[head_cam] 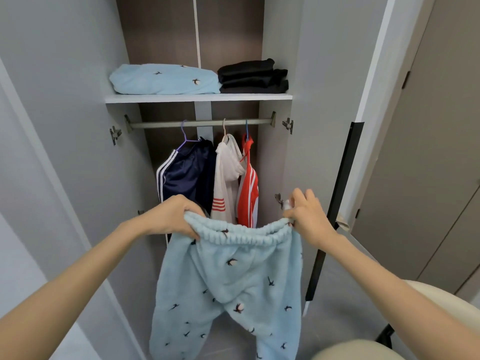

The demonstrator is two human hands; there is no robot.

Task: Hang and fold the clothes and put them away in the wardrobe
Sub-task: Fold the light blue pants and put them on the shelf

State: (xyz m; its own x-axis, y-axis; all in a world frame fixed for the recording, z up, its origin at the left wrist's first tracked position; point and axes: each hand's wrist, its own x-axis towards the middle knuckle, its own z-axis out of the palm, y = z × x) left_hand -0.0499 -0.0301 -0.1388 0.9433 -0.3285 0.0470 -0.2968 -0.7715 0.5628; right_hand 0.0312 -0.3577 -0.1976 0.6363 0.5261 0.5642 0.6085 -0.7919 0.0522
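Light blue fleece trousers [228, 281] with small dark bird prints hang in front of the open wardrobe, legs dangling down. My left hand [171, 216] grips the left end of the elastic waistband. My right hand [306, 214] grips the right end, and something small and white shows between its fingers. The waistband is stretched between both hands. Behind it the wardrobe rail [200, 123] carries a navy striped garment [187, 172], a white garment [226, 178] and a red striped garment [248, 193] on hangers.
On the shelf [197, 97] above the rail lie a folded light blue top [163, 79] and a stack of folded black clothes [253, 76]. The wardrobe doors stand open left [65, 126] and right [322, 126]. A beige rounded object [441, 294] sits at lower right.
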